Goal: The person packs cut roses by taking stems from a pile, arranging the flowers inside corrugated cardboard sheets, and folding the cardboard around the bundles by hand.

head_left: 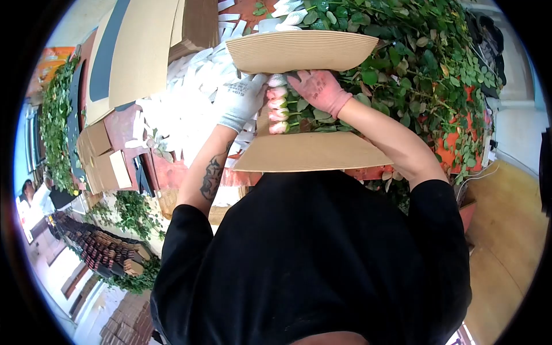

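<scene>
A short row of pink-and-white roses (278, 112) lies on corrugated cardboard, heads to the left and leafy stems to the right. At its far end sits a flower head in a white net sleeve (276, 80), between my two hands. My left hand (241, 99), in a whitish glove, touches the left side of that end with fingers stretched out. My right hand (319, 92), in a pink glove, lies on its right, thumb apart; some fingertips are hidden by the raised far cardboard flap (302, 50). The near cardboard flap (310, 152) stands up in front of my chest.
White sleeves (184, 109) form a big pile to the left. Leafy rose stems (414, 75) cover the right side of the red table. Cardboard sheets (141, 54) stand at the back left. A person (41, 198) appears at the far left edge.
</scene>
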